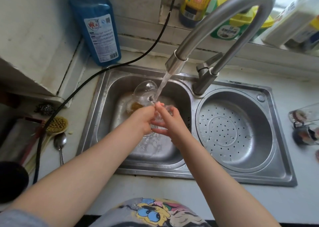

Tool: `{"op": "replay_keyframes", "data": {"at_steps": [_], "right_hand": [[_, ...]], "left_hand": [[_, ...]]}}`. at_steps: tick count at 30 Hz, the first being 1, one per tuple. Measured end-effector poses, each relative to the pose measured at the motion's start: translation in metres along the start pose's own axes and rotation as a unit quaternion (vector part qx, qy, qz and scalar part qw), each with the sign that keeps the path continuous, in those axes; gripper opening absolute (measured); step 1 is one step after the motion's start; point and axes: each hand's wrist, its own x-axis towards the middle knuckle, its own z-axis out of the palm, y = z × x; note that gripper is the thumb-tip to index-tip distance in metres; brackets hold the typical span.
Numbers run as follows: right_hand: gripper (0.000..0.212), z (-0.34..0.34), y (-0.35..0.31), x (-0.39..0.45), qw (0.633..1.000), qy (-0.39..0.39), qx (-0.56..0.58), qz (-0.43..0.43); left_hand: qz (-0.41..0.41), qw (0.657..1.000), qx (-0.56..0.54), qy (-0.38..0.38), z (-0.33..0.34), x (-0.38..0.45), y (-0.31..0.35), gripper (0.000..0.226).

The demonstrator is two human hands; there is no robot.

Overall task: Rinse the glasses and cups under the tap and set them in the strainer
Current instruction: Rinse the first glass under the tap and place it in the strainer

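Mostly hidden between left hand [144, 118] and right hand [170, 121]: a clear glass [158, 118], shape unclear. Cut off at right edge: blurred jars [305, 123], perhaps glass.

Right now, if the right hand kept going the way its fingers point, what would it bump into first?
Probably the water stream, just past the right hand's fingertips, then the wine glass bowl; depth is unclear.

left hand [144, 121]: fingers curled, gripping | right hand [170, 121]: fingers curled, touching left

blue detergent bottle [96, 24] upright back-left | black cable [72, 92] | spoon [60, 143] beside scrub brush [56, 125]
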Motion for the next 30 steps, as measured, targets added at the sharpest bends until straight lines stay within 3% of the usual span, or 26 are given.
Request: {"op": "replay_keyframes", "data": {"at_steps": [3,7,13,17,21,23,30], "right_hand": [[0.042,-0.007,0.004,0.001,0.995,-0.015,0.096,0.023],[0.026,-0.014,0.016,-0.004,0.992,-0.022,0.120,0.034],[0.027,-0.022,0.022,-0.014,0.999,0.024,-0.003,-0.041],[0.050,-0.041,0.016,-0.022,0.969,0.063,-0.182,-0.157],[0.066,-0.052,0.000,-0.034,0.934,0.061,-0.270,-0.225],[0.064,-0.053,-0.006,-0.038,0.910,0.071,-0.310,-0.266],[0.058,-0.089,-0.025,-0.048,0.848,0.117,-0.378,-0.352]], "left_hand": [[0.038,0.999,0.016,0.017,-0.001,-0.006,-0.003,0.015],[0.052,0.994,-0.083,-0.044,-0.007,-0.009,0.000,0.052],[0.075,0.949,-0.303,-0.043,-0.007,-0.011,-0.003,0.048],[0.046,0.953,-0.295,-0.042,-0.009,-0.014,-0.002,0.048],[-0.004,0.984,-0.178,-0.028,-0.011,-0.013,-0.001,0.073],[-0.014,0.989,-0.143,-0.018,-0.010,-0.010,-0.001,0.080],[-0.001,0.994,-0.098,-0.052,0.027,0.002,-0.014,0.047]]}}
